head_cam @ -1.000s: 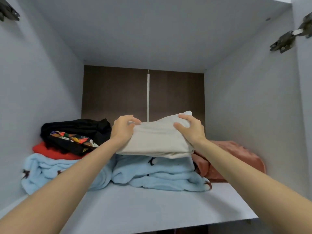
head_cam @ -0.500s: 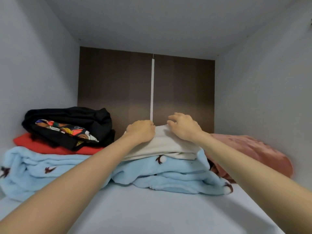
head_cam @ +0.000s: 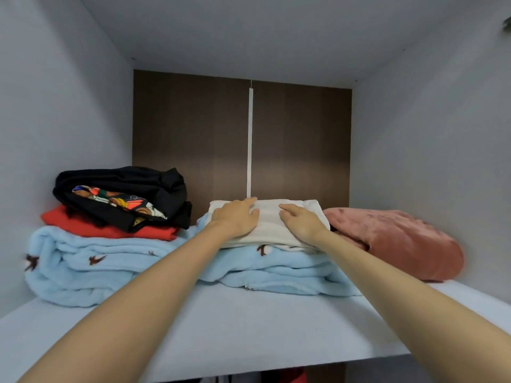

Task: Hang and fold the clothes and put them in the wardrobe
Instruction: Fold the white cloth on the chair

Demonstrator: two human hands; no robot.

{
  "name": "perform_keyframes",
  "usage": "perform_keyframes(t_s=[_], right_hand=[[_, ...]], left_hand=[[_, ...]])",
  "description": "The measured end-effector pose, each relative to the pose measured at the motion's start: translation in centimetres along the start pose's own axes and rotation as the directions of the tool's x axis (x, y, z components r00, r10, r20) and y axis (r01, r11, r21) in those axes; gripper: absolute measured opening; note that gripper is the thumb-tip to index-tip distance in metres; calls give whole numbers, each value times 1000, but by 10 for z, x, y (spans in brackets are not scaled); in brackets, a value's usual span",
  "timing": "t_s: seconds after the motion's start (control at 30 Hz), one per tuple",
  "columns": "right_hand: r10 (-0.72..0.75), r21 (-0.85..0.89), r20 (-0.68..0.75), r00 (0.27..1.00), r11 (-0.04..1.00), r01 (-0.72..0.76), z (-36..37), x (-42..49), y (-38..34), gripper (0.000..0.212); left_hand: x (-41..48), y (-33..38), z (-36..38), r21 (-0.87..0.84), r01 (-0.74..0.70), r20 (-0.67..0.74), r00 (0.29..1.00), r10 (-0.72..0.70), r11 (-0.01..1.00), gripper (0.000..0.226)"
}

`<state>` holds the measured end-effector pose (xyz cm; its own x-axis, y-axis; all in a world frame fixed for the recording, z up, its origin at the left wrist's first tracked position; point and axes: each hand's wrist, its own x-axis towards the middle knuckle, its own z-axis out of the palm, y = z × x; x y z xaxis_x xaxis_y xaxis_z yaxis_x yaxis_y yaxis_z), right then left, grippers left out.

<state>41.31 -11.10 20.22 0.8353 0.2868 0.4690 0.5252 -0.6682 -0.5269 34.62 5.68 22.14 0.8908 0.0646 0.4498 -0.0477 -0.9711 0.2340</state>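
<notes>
Where the wardrobe shelf (head_cam: pixel 249 327) runs back to its brown rear panel (head_cam: pixel 193 128), folded laundry sits in a row. A light blue blanket (head_cam: pixel 83 261) with small brown motifs spreads across the left and middle of the shelf. On its left part lies a red garment (head_cam: pixel 110 230), and a black garment (head_cam: pixel 132 179) with a multicoloured print tops that; any lettering in the print is too small to read. The cream garment (head_cam: pixel 272 230) rests on the blanket's middle part, folded into a flat, smooth rectangle with neat edges. A dusty pink plush bundle (head_cam: pixel 401 241) lies just beside it, against the right wall. The left hand (head_cam: pixel 237 218) and the right hand (head_cam: pixel 300 222) lie palm-down on the cream garment, fingers (head_cam: pixel 287 209) straight and slightly spread, pressing on it rather than gripping it.
</notes>
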Motion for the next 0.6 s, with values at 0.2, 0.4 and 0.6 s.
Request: perform_keyframes(t_s=[0.2,0.4,0.6], right_hand=[[-142,-2,-213,967,989,145,-50,-55,-20,31],[-262,-58,-226,938,965,256,-86,-148,-29,30],[-305,-159,-216,927,948,275,-96,-254,-19,32]], left_hand=[[-51,22,-33,64,-123,-212,968,134,990,50],[-129,66,-48,-60,-145,-281,952,122,988,47],[-234,107,-35,-43,-146,-333,935,123,988,44]])
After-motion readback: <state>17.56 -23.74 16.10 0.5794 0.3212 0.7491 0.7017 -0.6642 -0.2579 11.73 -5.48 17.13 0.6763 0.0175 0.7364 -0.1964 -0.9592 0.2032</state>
